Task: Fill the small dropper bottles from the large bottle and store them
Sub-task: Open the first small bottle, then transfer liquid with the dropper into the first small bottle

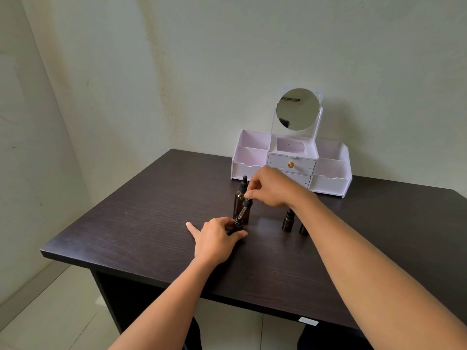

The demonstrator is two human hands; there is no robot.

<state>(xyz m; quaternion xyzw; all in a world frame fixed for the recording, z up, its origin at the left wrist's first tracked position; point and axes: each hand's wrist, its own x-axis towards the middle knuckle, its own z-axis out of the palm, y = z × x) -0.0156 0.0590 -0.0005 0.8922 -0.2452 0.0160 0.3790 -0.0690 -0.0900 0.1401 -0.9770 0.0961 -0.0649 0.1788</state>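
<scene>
A large amber bottle with a black dropper cap stands upright on the dark table. In front of it, my left hand grips a small dark dropper bottle that stands on the table. My right hand pinches a black dropper cap above it; the tilted glass pipette points down at the small bottle's mouth. Two more small capped bottles stand to the right, the second half hidden by my right forearm.
A white organizer with open side compartments, two small drawers and a round mirror stands at the table's back edge against the wall. The table's left edge and near edge drop off to a tiled floor.
</scene>
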